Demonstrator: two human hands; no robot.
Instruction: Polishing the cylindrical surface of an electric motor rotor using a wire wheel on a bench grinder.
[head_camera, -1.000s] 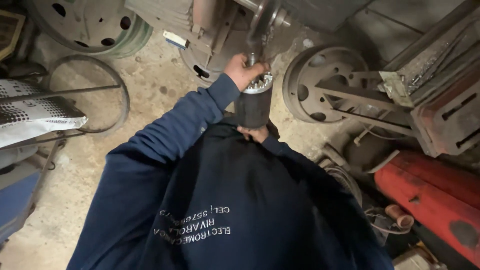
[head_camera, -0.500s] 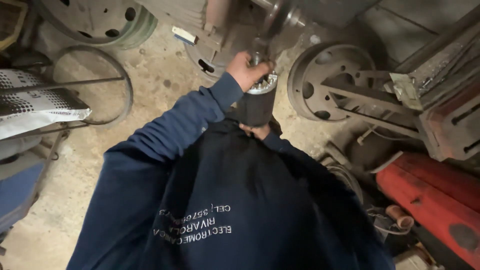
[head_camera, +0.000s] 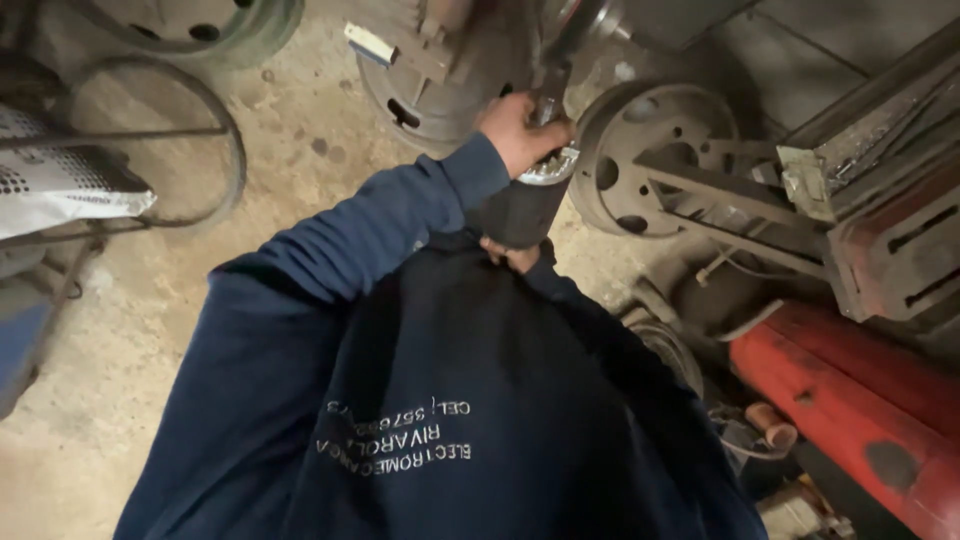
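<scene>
My left hand is closed over the silver metal top end of a dark cylinder held upright in front of my chest. A grey metal bar rises from under that hand toward the upper edge. My right hand grips the bottom of the cylinder; only a few fingers show above my dark blue sweatshirt. Both arms are in blue sleeves, the left one reaching up from the lower left.
A metal wheel disc with holes lies on the dusty concrete floor to the right, another disc behind it. A red cylinder, a grey metal frame, a ring hoop and a perforated sheet surround me.
Both hands keep their hold on the cylinder. The view has drifted a little, so hands and cylinder sit slightly further right in the picture.
</scene>
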